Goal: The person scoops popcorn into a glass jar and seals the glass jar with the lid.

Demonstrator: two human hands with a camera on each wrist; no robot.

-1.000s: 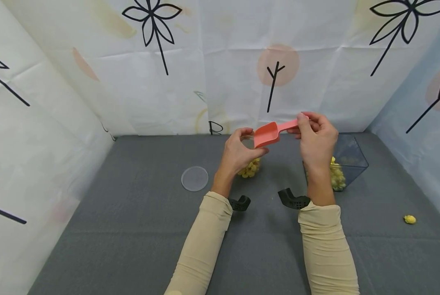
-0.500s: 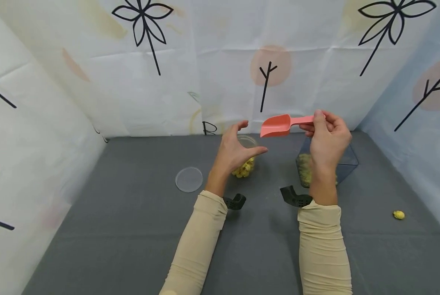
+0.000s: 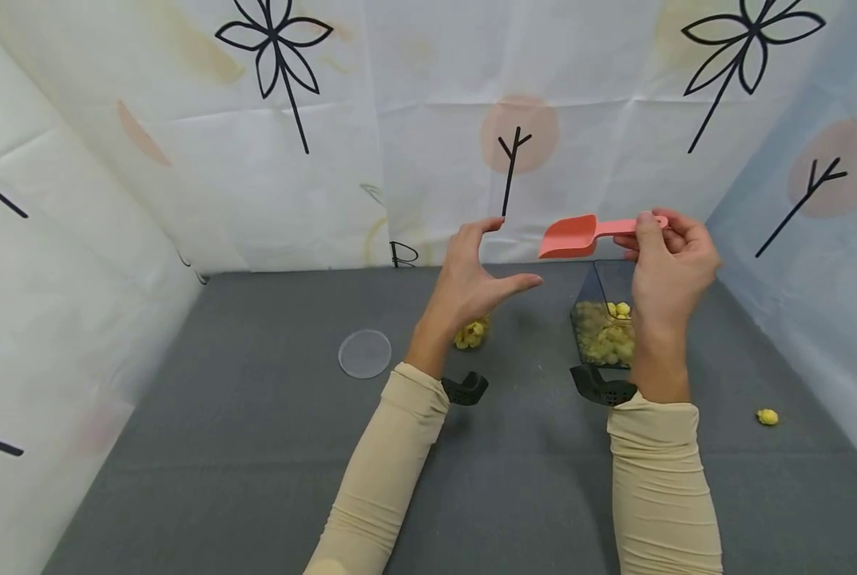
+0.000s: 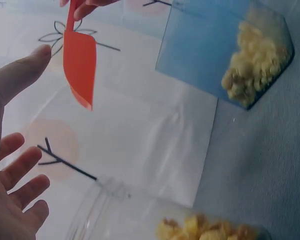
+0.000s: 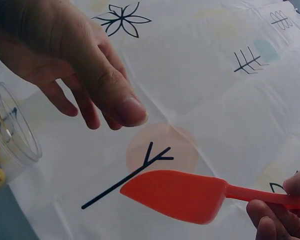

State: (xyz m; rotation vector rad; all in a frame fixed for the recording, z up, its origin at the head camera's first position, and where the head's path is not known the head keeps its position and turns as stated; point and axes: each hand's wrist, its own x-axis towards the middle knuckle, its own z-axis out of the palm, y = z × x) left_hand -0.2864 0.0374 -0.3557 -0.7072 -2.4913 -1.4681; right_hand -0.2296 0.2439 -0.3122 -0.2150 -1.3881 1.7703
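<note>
My right hand (image 3: pixel 668 267) pinches the handle of a coral-red plastic scoop (image 3: pixel 572 237), raised above the table with its blade pointing left. No popcorn shows in the blade. Thumb and fingers spread wide apart, my left hand (image 3: pixel 464 279) is in the air with nothing in it, left of the scoop's tip. Below and behind it stands a clear round jar (image 5: pixel 20 132) without a lid, holding yellow popcorn (image 3: pixel 471 334); the left hand hides most of this jar in the head view. A clear bluish box (image 4: pixel 200 55), partly filled with popcorn, stands below the right hand.
A clear round lid (image 3: pixel 365 354) lies flat on the grey cloth table (image 3: pixel 255 431), left of the jar. One loose popcorn piece (image 3: pixel 767 417) lies at the right. A printed white cloth (image 3: pixel 428 144) walls off the back and sides.
My right hand has drawn the scoop rightward and up, away from the jar's mouth. My left hand has come off the jar, risen, and spread its fingers.
</note>
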